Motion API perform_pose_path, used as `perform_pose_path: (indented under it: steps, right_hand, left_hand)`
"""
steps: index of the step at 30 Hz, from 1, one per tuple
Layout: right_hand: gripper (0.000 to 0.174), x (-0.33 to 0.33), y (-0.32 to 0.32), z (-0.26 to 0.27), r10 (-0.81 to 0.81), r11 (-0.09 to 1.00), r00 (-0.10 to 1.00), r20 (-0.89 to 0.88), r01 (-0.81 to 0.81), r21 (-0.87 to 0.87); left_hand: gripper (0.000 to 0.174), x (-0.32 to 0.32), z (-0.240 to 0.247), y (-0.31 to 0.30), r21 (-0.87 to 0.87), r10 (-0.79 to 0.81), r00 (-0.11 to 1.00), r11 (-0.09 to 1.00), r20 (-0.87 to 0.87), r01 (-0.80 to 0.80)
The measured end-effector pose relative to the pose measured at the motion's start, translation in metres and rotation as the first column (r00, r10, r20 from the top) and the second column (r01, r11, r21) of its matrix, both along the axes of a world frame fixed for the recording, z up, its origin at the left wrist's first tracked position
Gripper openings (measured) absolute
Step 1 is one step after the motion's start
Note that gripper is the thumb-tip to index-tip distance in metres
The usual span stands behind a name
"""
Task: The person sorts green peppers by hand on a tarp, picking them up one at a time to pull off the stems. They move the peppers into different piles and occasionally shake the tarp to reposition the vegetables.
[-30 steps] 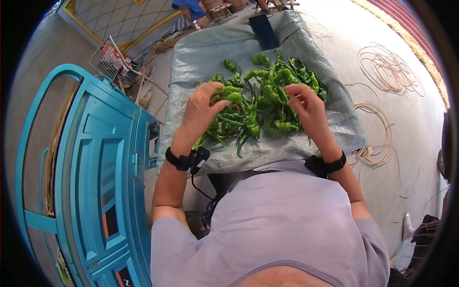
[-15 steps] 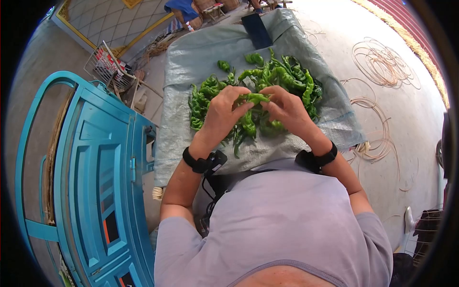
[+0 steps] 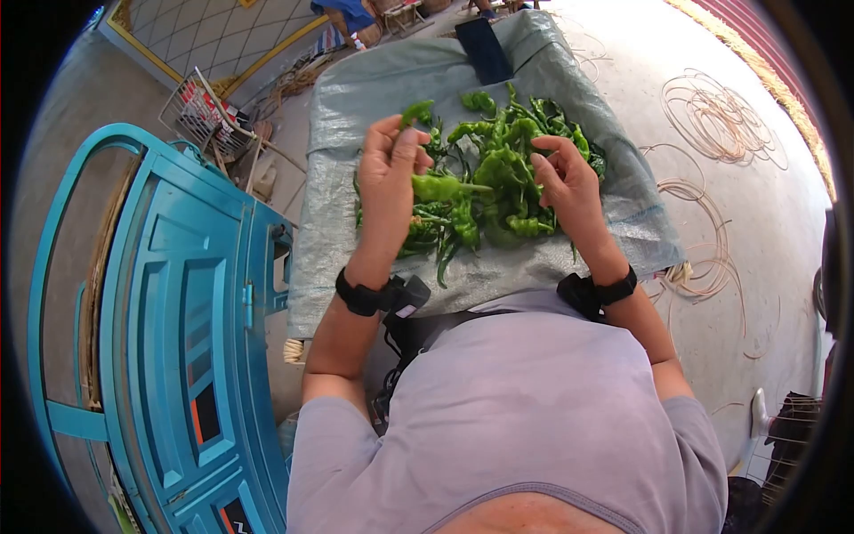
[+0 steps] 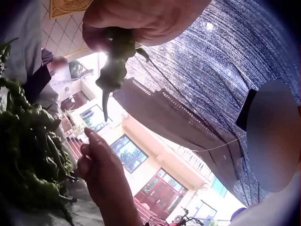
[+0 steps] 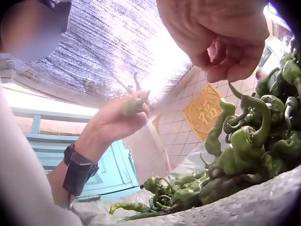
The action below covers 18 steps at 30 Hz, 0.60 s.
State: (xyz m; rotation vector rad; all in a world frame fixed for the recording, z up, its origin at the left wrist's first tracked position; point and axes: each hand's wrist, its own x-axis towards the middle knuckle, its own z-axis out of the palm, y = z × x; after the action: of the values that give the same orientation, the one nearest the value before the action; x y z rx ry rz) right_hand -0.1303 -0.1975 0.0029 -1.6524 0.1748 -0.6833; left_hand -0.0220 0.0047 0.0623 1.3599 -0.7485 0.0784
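Note:
The left hand (image 3: 388, 191) is raised over the left side of the pepper pile (image 3: 507, 173), pinching a green pepper (image 3: 416, 112) between thumb and fingers. In the left wrist view that pepper (image 4: 113, 70) hangs from the fingers. A second pepper (image 3: 438, 188) shows beside the left palm in the head view; whether the hand holds it, I cannot tell. The right hand (image 3: 574, 191) hovers at the pile's right side, its fingers loosely bent with nothing visible between them. In the right wrist view its fingertips (image 5: 230, 73) are close to a pepper's stem.
A grey-green woven sheet (image 3: 356, 98) covers the table, with a dark phone (image 3: 484, 51) at its far edge. A blue metal gate-like frame (image 3: 191, 311) stands left, a wire basket (image 3: 205, 116) behind it. Coils of cane (image 3: 721, 120) lie on the floor to the right.
Half a second ago both hands met around one pepper at the centre. They have since parted, the left moving left and up with a pepper, the right moving right.

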Motion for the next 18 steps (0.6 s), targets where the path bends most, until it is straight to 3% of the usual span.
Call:
perform_pose_path:
  steps: [2,5,6,9,11,13,14,18]
  right_hand:
    - [0.025,-0.007,0.006,0.008,0.059,0.998,0.993,0.102,-0.059,0.003]
    - [0.025,-0.014,0.012,0.015,0.257,0.959,0.964,0.063,-0.247,-0.137]
    - [0.024,-0.013,0.009,0.013,0.305,0.914,0.952,-0.029,-0.301,-0.272]
    - [0.022,-0.016,0.014,0.014,0.335,0.867,0.928,-0.165,-0.372,-0.332]
    - [0.019,-0.015,0.014,0.013,0.283,0.904,0.953,-0.111,-0.304,-0.302]
    - [0.018,-0.011,0.01,0.008,0.211,0.93,0.978,-0.008,-0.203,-0.305]
    - [0.017,-0.01,0.009,0.008,0.2,0.969,0.977,-0.074,-0.208,-0.135]
    - [0.019,-0.007,0.002,0.005,0.137,0.989,0.99,-0.042,-0.134,0.069]
  left_hand:
    - [0.021,-0.006,-0.008,-0.01,0.069,-0.041,0.995,0.997,-0.089,0.047]
    - [0.023,-0.016,-0.021,-0.02,0.099,-0.122,0.959,0.983,-0.256,0.152]
    - [0.024,-0.016,-0.028,-0.025,0.086,-0.142,0.948,0.981,-0.286,0.173]
    - [0.028,-0.012,-0.038,-0.027,0.106,-0.161,0.917,0.971,-0.364,0.213]
    - [0.03,-0.01,-0.039,-0.027,0.09,-0.173,0.889,0.969,-0.425,0.231]
    - [0.034,0.0,-0.035,-0.022,0.185,-0.077,0.92,0.97,-0.384,0.158]
    - [0.037,0.008,-0.032,-0.018,0.23,-0.03,0.933,0.966,-0.359,0.12]
    - [0.043,0.061,-0.033,0.006,0.391,0.195,0.961,0.914,-0.197,-0.106]
